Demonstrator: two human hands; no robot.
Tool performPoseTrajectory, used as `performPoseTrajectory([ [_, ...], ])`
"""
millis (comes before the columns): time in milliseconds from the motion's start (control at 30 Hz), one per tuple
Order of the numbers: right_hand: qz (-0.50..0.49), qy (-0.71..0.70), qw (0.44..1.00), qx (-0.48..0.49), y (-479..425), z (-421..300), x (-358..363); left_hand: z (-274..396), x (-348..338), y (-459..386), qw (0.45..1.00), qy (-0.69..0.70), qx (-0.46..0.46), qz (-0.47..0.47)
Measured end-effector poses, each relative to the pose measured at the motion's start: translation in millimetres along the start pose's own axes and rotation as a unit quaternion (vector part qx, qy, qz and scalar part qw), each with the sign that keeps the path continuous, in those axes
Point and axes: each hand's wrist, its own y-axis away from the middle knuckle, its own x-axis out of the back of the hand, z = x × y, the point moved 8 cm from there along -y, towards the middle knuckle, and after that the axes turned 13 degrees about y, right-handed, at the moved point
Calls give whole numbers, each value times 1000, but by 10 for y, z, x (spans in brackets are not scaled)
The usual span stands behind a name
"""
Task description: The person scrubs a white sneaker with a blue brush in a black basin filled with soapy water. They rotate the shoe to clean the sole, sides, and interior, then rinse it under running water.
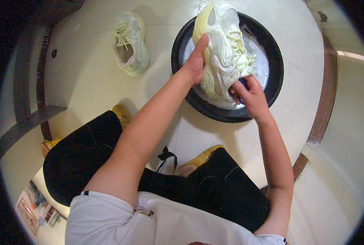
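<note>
A wet white and pale-yellow sneaker (pixel 219 50) is held tilted over a black round basin (pixel 275 72). My left hand (pixel 197 61) grips it by the sole side, thumb along the upper. Bent at the shoe's opening, my right hand (pixel 254 96) has its fingers around a dark blue object (pixel 242 92), mostly hidden, so its kind is unclear. Foamy whitish water (pixel 261 62) fills the basin beneath, and the shoe's heel end reaches down to it. The laces (pixel 241 65) hang loosely tied over the shoe's right side.
A matching sneaker (pixel 133 46) stands on the pale tiled floor (pixel 157 92), left of the basin. My yellow shoes (pixel 200 157) and black-trousered knees are below the basin. A wall with a brown skirting strip (pixel 321 101) runs along the right.
</note>
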Motion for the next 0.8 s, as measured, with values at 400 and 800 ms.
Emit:
performPoseTrajectory([
  [400,76,93,992,38,-386,6,-72,-423,74,135,996,67,37,43],
  [800,67,235,969,38,-152,66,-38,-217,61,196,997,67,11,20],
])
